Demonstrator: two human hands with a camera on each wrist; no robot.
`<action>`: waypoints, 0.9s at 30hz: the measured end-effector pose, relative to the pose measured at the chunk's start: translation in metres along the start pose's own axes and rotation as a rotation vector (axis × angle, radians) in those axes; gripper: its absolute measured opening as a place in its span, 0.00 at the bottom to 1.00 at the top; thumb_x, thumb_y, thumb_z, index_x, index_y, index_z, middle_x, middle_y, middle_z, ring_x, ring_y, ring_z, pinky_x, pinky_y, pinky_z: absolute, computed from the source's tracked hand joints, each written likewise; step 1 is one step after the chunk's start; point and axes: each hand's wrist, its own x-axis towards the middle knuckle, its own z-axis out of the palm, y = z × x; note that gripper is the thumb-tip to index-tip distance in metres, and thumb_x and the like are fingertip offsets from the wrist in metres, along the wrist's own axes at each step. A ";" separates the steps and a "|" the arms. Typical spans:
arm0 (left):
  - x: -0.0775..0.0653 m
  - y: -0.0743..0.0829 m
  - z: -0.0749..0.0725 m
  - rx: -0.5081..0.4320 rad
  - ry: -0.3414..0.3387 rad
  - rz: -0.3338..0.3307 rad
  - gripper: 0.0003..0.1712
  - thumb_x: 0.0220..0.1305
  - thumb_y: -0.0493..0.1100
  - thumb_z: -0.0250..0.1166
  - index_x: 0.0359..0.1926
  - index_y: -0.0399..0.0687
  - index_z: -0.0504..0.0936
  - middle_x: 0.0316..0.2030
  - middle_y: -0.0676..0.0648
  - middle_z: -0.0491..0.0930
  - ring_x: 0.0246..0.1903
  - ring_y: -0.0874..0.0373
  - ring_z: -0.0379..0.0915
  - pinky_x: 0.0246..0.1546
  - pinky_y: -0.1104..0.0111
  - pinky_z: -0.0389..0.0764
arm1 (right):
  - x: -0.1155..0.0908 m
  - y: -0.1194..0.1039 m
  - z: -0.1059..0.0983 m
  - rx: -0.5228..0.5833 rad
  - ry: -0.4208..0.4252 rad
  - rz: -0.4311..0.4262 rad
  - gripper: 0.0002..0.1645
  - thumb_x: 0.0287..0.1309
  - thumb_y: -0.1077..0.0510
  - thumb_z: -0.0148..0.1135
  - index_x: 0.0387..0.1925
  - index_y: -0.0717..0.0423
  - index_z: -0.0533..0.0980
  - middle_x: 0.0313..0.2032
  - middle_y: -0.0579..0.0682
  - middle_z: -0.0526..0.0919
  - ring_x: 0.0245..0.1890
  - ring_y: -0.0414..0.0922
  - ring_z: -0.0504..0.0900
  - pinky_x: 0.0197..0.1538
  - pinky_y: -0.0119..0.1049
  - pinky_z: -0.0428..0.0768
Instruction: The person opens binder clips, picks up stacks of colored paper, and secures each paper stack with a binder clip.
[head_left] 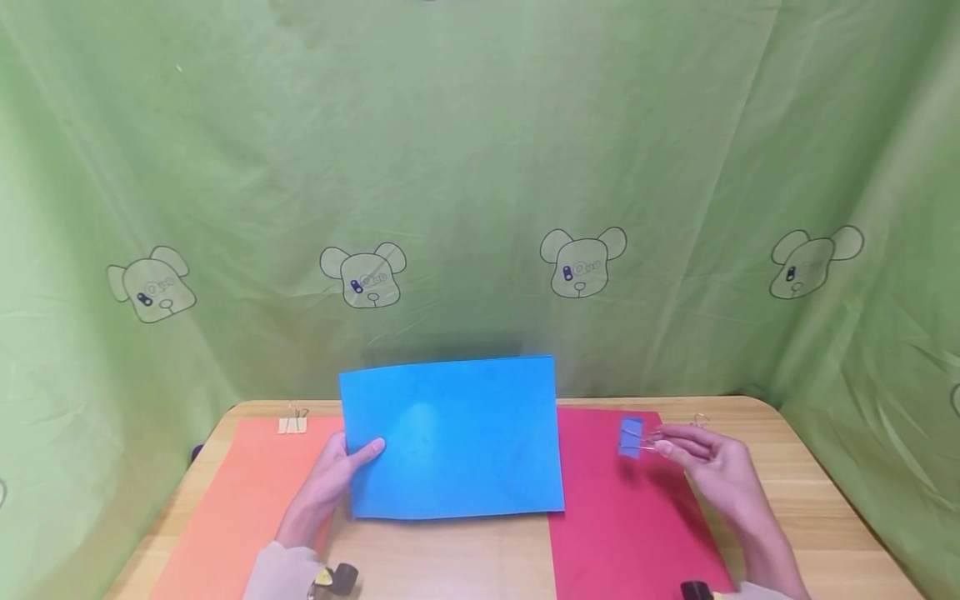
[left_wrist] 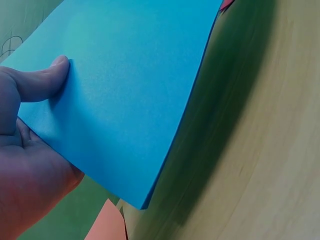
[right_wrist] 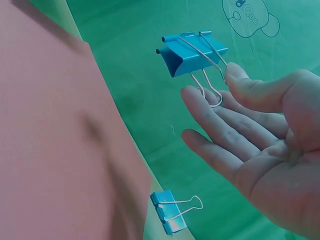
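My left hand (head_left: 341,475) grips the left edge of a blue paper (head_left: 457,442), thumb on its face and fingers behind. The paper is held up at a tilt, and more than one layer shows along its edge (left_wrist: 187,107). On the right, my right hand (head_left: 712,467) pinches a blue binder clip (right_wrist: 192,52) by its wire handles, with the thumb on one handle and a fingertip at the other. The clip is held over the red paper (head_left: 630,533), whose shadow-marked surface looks pink in the right wrist view.
An orange paper (head_left: 232,500) lies on the left of the wooden table (head_left: 442,558), with a pale binder clip (head_left: 292,426) at its far edge. Another blue binder clip (right_wrist: 169,212) is at the red paper's edge. Green curtain (head_left: 480,167) surrounds the table's back and sides.
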 end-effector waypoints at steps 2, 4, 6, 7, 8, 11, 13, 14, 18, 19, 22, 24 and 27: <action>0.000 0.001 0.000 -0.002 -0.004 0.002 0.28 0.73 0.46 0.64 0.64 0.32 0.69 0.49 0.42 0.85 0.49 0.51 0.83 0.54 0.60 0.80 | 0.001 0.000 0.002 0.016 -0.010 0.003 0.29 0.66 0.53 0.70 0.60 0.69 0.77 0.46 0.50 0.90 0.45 0.29 0.85 0.48 0.22 0.80; -0.001 0.001 0.000 -0.009 -0.008 0.003 0.28 0.73 0.46 0.64 0.64 0.32 0.69 0.49 0.41 0.85 0.49 0.51 0.83 0.54 0.60 0.80 | 0.001 0.001 0.003 0.032 -0.017 0.003 0.29 0.66 0.53 0.70 0.60 0.69 0.77 0.46 0.50 0.90 0.46 0.29 0.85 0.48 0.21 0.79; -0.001 0.001 0.000 -0.015 -0.009 0.004 0.28 0.73 0.46 0.64 0.64 0.32 0.69 0.49 0.42 0.85 0.49 0.51 0.83 0.54 0.60 0.80 | 0.001 0.001 0.004 0.052 -0.023 0.002 0.29 0.66 0.54 0.70 0.60 0.70 0.77 0.46 0.50 0.90 0.46 0.30 0.86 0.49 0.21 0.79; -0.001 0.001 0.000 -0.019 -0.011 0.003 0.28 0.73 0.46 0.64 0.64 0.32 0.69 0.49 0.42 0.85 0.49 0.51 0.83 0.54 0.60 0.81 | 0.001 0.002 0.004 0.059 -0.024 0.001 0.29 0.66 0.54 0.70 0.60 0.70 0.77 0.45 0.50 0.90 0.45 0.31 0.86 0.48 0.21 0.79; 0.000 0.001 0.000 -0.022 -0.015 0.005 0.28 0.73 0.46 0.64 0.64 0.32 0.69 0.49 0.42 0.85 0.49 0.51 0.83 0.54 0.60 0.81 | 0.001 0.002 0.005 0.064 -0.024 0.001 0.29 0.66 0.54 0.70 0.60 0.71 0.77 0.45 0.49 0.90 0.45 0.31 0.86 0.48 0.21 0.80; -0.001 0.001 0.000 -0.027 -0.031 0.009 0.28 0.73 0.45 0.64 0.64 0.32 0.69 0.49 0.42 0.85 0.48 0.51 0.84 0.53 0.60 0.81 | 0.001 0.001 0.007 0.062 -0.024 -0.010 0.29 0.65 0.55 0.70 0.60 0.71 0.77 0.44 0.46 0.90 0.44 0.31 0.86 0.48 0.21 0.80; 0.000 0.000 0.000 -0.028 -0.045 0.014 0.27 0.73 0.45 0.64 0.63 0.31 0.69 0.48 0.42 0.85 0.48 0.51 0.84 0.52 0.59 0.82 | 0.001 0.001 0.009 0.068 -0.028 -0.014 0.28 0.65 0.56 0.70 0.59 0.72 0.77 0.43 0.45 0.90 0.44 0.31 0.86 0.47 0.22 0.80; 0.000 0.000 0.000 -0.028 -0.051 0.018 0.27 0.74 0.45 0.63 0.63 0.31 0.69 0.48 0.42 0.85 0.47 0.51 0.84 0.52 0.59 0.82 | 0.001 0.000 0.010 0.074 -0.032 -0.014 0.28 0.65 0.56 0.70 0.59 0.72 0.77 0.43 0.45 0.90 0.44 0.31 0.86 0.47 0.22 0.80; 0.000 0.000 0.001 -0.034 -0.061 0.030 0.26 0.74 0.44 0.63 0.63 0.30 0.68 0.47 0.42 0.85 0.47 0.52 0.84 0.52 0.59 0.82 | 0.001 -0.002 0.015 0.116 -0.046 0.005 0.29 0.65 0.56 0.71 0.59 0.72 0.77 0.43 0.48 0.90 0.44 0.34 0.87 0.48 0.24 0.81; 0.000 0.000 0.001 -0.036 -0.063 0.032 0.27 0.74 0.44 0.63 0.63 0.30 0.68 0.48 0.42 0.85 0.48 0.52 0.84 0.53 0.59 0.82 | 0.001 -0.003 0.016 0.121 -0.045 0.010 0.29 0.65 0.56 0.71 0.59 0.72 0.77 0.43 0.49 0.90 0.43 0.35 0.88 0.48 0.24 0.81; 0.000 -0.001 0.002 -0.037 -0.071 0.039 0.26 0.74 0.44 0.63 0.63 0.31 0.69 0.48 0.42 0.85 0.48 0.51 0.84 0.53 0.59 0.82 | 0.002 -0.004 0.020 0.130 -0.040 0.015 0.29 0.64 0.55 0.71 0.59 0.71 0.77 0.42 0.49 0.91 0.43 0.35 0.88 0.48 0.23 0.81; 0.000 -0.001 0.002 -0.041 -0.081 0.044 0.26 0.74 0.44 0.63 0.62 0.31 0.70 0.47 0.42 0.86 0.47 0.51 0.84 0.52 0.58 0.83 | 0.003 -0.004 0.023 0.133 -0.041 0.007 0.29 0.64 0.56 0.71 0.59 0.72 0.77 0.42 0.49 0.91 0.43 0.36 0.88 0.48 0.24 0.81; 0.000 0.000 0.004 -0.049 -0.094 0.047 0.24 0.74 0.44 0.63 0.61 0.31 0.70 0.46 0.42 0.86 0.47 0.51 0.85 0.52 0.57 0.83 | 0.003 -0.005 0.027 0.144 -0.056 -0.012 0.28 0.64 0.57 0.71 0.59 0.73 0.77 0.42 0.50 0.91 0.43 0.37 0.89 0.48 0.25 0.82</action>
